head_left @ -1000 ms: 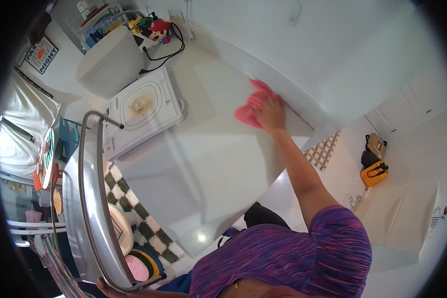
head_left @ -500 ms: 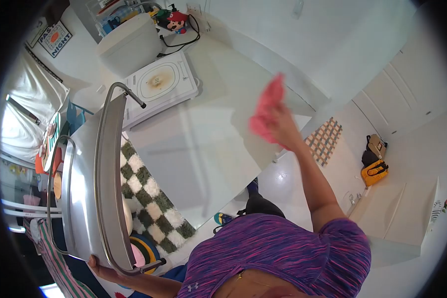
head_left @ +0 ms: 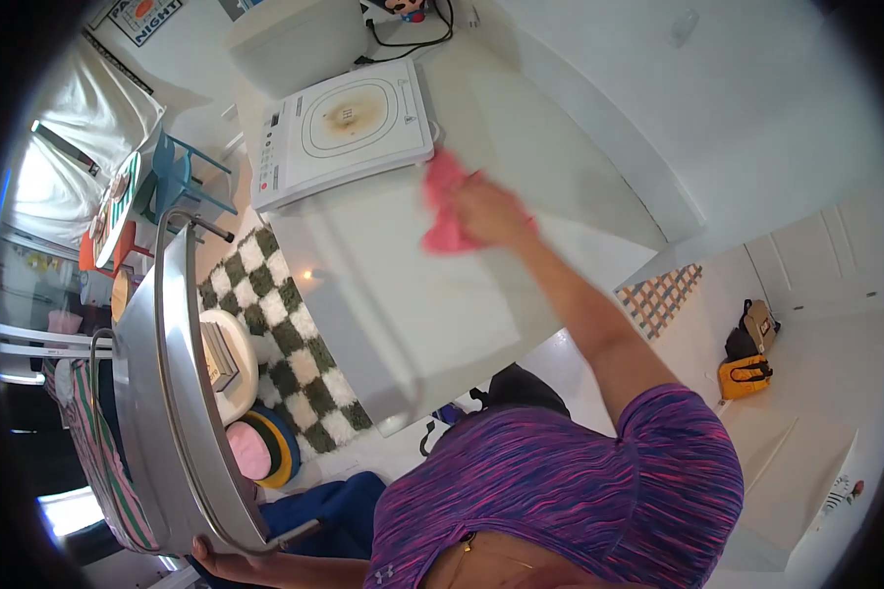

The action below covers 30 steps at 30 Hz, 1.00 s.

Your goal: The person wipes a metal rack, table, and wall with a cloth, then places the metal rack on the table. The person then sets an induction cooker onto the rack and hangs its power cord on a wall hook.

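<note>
My right hand is closed on a bunched pink cloth over the pale countertop. The cloth is slightly blurred and lies close to the near right corner of a white induction cooker, which has a brown stain at the centre of its plate. At the lower left, my left hand grips the lower end of a shiny steel rack with bent tube rails. The rack is tilted up on its side, off the counter. Most of my left fingers are hidden behind it.
A white bin-like container and a black power cord stand behind the cooker. Below the counter's left edge are a checkered rug and a round white stool. Bags sit on the floor at right.
My right hand has moved the pink cloth left, down towards the counter beside the cooker. The steel rack has shifted left and lower in view, still in my left hand. The view has turned.
</note>
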{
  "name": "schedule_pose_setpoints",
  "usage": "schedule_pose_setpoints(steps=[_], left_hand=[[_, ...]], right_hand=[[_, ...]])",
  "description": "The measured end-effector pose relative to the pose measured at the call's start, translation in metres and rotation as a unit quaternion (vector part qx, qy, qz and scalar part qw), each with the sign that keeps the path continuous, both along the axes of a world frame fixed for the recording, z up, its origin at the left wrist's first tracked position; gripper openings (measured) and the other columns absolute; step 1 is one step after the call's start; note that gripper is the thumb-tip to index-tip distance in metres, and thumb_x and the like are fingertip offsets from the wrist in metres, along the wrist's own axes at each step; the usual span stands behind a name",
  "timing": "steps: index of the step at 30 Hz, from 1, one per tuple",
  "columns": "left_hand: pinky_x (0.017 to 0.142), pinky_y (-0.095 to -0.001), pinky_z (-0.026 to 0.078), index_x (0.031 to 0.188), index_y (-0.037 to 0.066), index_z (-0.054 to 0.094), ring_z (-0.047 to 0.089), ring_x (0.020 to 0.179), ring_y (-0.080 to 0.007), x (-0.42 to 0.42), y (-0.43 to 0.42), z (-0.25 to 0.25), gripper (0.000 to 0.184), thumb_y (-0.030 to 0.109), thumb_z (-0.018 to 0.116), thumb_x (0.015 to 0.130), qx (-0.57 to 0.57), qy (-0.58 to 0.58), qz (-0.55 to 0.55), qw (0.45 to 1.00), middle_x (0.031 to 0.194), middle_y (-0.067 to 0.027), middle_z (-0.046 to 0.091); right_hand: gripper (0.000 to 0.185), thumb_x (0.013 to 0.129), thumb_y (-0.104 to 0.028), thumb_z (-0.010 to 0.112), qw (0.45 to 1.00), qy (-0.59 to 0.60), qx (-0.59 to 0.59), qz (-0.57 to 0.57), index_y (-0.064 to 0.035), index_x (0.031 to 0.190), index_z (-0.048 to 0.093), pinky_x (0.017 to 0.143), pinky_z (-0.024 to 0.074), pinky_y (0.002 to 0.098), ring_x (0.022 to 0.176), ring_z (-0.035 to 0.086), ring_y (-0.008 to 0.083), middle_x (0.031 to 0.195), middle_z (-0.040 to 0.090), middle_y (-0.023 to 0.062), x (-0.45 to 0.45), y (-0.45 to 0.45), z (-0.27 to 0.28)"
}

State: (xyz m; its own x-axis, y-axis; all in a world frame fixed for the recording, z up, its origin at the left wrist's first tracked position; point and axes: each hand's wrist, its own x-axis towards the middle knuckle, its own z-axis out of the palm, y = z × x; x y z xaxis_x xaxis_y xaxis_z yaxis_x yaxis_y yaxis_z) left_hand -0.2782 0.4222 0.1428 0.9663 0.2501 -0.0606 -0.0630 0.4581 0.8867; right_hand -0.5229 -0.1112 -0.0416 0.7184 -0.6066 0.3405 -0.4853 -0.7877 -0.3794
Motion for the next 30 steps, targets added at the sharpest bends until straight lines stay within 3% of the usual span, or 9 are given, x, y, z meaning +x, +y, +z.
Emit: schedule_pose_setpoints(steps=[3, 8, 10, 13, 16, 20, 24, 27, 30], left_hand=[[0.089, -0.0347, 0.041, 0.087, -0.002, 0.057, 0.055, 0.088, -0.018, 0.039, 0.033, -0.031, 0.012, 0.004, 0.054, 0.077, -0.198, -0.086, -0.304, 0.928, 0.091, -0.0118, 0.058], [0.092, -0.0367, 0.04, 0.082, -0.005, 0.056, 0.056, 0.088, -0.0186, 0.035, 0.0, -0.009, 0.009, 0.002, 0.051, 0.079, -0.238, -0.028, -0.358, 0.903, 0.088, -0.0135, 0.061], [0.091, -0.0357, 0.041, 0.082, -0.005, 0.056, 0.057, 0.087, -0.0196, 0.047, 0.005, -0.013, 0.008, 0.001, 0.052, 0.078, -0.277, -0.044, -0.424, 0.861, 0.087, -0.0145, 0.061], [0.089, -0.035, 0.043, 0.084, -0.005, 0.057, 0.058, 0.087, -0.0205, 0.05, -0.003, -0.015, 0.01, 0.001, 0.053, 0.077, -0.27, -0.052, -0.427, 0.861, 0.089, -0.0151, 0.061], [0.088, -0.0345, 0.044, 0.086, -0.006, 0.057, 0.058, 0.088, -0.0198, 0.059, -0.014, -0.015, 0.012, 0.002, 0.053, 0.078, -0.262, -0.04, -0.443, 0.856, 0.091, -0.0149, 0.062], [0.087, -0.0353, 0.045, 0.088, -0.006, 0.057, 0.058, 0.09, -0.0202, 0.072, -0.018, -0.01, 0.015, 0.003, 0.052, 0.078, -0.215, -0.045, -0.459, 0.861, 0.094, -0.015, 0.062], [0.085, -0.035, 0.047, 0.092, -0.007, 0.057, 0.059, 0.09, -0.0217, 0.066, -0.031, -0.006, 0.02, 0.006, 0.053, 0.078, -0.197, -0.016, -0.44, 0.876, 0.096, -0.0148, 0.061], [0.082, -0.0345, 0.049, 0.096, -0.008, 0.057, 0.059, 0.089, -0.0227, 0.077, -0.024, -0.016, 0.025, 0.01, 0.054, 0.078, -0.078, -0.008, -0.246, 0.966, 0.096, -0.0147, 0.061], [0.078, -0.0348, 0.051, 0.096, -0.007, 0.057, 0.06, 0.088, -0.0232, 0.099, 0.004, -0.028, 0.03, 0.017, 0.055, 0.079, 0.013, -0.056, -0.193, 0.979, 0.096, -0.015, 0.061]], right_hand=[[0.018, 0.067, -0.015, 0.059, 0.973, -0.048, 0.134, 0.183, -0.0103, 0.085, 0.061, 0.07, 0.0446, 0.0409, 0.081, 0.058, 0.0283, 0.082, 0.06, 0.0099, 0.05, 0.123, -0.002], [0.027, 0.076, -0.01, 0.052, 0.819, 0.022, 0.392, 0.417, -0.0099, 0.102, 0.059, 0.074, 0.0455, 0.0394, 0.084, 0.058, 0.031, 0.093, 0.059, 0.0137, 0.067, 0.245, 0.042], [0.025, 0.071, -0.006, 0.051, 0.839, -0.2, 0.363, 0.353, -0.0052, 0.095, 0.06, 0.074, 0.0447, 0.0402, 0.09, 0.056, 0.0306, 0.092, 0.059, 0.0124, 0.078, 0.237, 0.047], [0.025, 0.069, -0.01, 0.055, 0.954, -0.119, 0.017, 0.275, -0.0067, 0.093, 0.06, 0.079, 0.042, 0.034, 0.104, 0.047, 0.0215, 0.104, 0.057, 0.0046, 0.084, 0.212, 0.055], [0.026, 0.068, -0.01, 0.057, 0.957, -0.162, -0.105, 0.217, -0.0085, 0.094, 0.06, 0.075, 0.0419, 0.0316, 0.095, 0.052, 0.0177, 0.102, 0.058, 0.0032, 0.08, 0.217, 0.011], [0.015, 0.068, -0.008, 0.06, 0.985, -0.082, 0.092, 0.118, -0.0123, 0.082, 0.063, 0.067, 0.0433, 0.0294, 0.07, 0.057, 0.0127, 0.092, 0.061, 0.0, 0.014, 0.163, 0.025], [0.015, 0.072, -0.009, 0.05, 0.964, -0.037, -0.078, -0.25, -0.0078, 0.082, 0.061, 0.068, 0.047, 0.0418, 0.075, 0.058, 0.0331, 0.081, 0.061, 0.0142, -0.153, 0.075, -0.006], [0.019, 0.079, -0.013, 0.047, 0.827, 0.125, 0.002, -0.548, -0.0116, 0.091, 0.062, 0.066, 0.0495, 0.0409, 0.08, 0.061, 0.0304, 0.084, 0.063, 0.0142, -0.255, 0.072, 0.0], [0.021, 0.08, -0.018, 0.049, 0.832, 0.24, -0.017, -0.5, -0.0054, 0.093, 0.06, 0.064, 0.0483, 0.0404, 0.077, 0.062, 0.0336, 0.084, 0.062, 0.0201, -0.311, 0.114, -0.005]])
